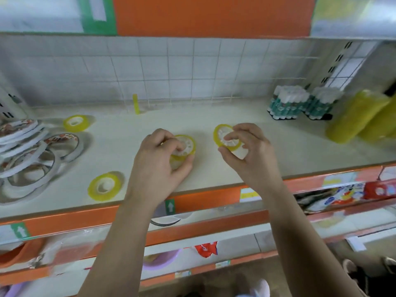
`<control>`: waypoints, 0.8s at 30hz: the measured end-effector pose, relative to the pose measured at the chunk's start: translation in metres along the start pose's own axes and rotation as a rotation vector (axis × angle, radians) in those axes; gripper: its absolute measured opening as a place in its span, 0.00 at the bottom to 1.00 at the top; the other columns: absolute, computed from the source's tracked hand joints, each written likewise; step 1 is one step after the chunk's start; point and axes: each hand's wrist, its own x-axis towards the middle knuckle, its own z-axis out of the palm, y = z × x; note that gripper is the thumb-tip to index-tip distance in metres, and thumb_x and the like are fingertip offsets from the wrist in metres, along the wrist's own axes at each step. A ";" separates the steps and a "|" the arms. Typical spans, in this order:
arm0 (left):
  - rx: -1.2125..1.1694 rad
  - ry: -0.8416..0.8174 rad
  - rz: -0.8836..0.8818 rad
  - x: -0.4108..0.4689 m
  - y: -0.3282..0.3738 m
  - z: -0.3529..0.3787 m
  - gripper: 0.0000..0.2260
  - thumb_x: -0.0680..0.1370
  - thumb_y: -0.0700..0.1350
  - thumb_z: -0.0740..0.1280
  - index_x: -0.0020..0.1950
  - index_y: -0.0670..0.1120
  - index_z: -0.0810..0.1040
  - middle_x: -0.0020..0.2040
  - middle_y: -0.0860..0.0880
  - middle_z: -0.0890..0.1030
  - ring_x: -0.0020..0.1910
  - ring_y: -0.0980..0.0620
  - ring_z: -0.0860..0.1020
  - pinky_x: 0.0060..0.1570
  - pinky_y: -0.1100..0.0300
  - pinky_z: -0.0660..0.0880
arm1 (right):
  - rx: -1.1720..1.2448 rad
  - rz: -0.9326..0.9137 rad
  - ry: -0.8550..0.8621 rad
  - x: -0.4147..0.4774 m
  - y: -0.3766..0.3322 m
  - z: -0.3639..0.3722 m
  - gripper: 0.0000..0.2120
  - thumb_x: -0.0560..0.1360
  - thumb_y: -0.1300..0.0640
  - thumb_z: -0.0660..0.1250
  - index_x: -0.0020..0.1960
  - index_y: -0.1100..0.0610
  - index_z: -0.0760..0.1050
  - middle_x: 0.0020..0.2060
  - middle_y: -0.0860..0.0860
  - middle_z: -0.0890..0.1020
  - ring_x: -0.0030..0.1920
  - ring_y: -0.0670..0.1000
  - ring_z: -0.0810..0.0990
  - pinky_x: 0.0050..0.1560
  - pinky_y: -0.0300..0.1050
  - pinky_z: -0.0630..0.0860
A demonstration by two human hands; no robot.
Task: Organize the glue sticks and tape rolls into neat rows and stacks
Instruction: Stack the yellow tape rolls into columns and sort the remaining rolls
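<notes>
On the white shelf (214,116), my left hand (158,161) grips a yellow tape roll (189,143) that lies flat in the middle. My right hand (248,151) pinches a second yellow tape roll (220,133), tilted on its edge just above the shelf. Two more yellow rolls lie loose: one at the back left (75,123), one near the front edge (105,186). A narrow yellow roll (135,107) stands upright at the back. Two bundles of glue sticks (287,105) with white caps stand at the back right.
A heap of large white double-sided tape rings (32,155) fills the left end. Long yellow wrapped packs (355,116) lean at the far right. A wire grid (192,71) backs the shelf. The orange shelf lip (203,198) and lower stocked shelves lie below.
</notes>
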 end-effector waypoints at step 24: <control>-0.108 0.041 0.039 0.083 0.249 0.206 0.10 0.72 0.48 0.72 0.45 0.42 0.82 0.47 0.49 0.77 0.46 0.49 0.78 0.48 0.57 0.74 | -0.056 -0.148 0.243 0.055 0.219 -0.266 0.08 0.74 0.55 0.72 0.49 0.60 0.82 0.54 0.55 0.80 0.53 0.48 0.78 0.53 0.42 0.76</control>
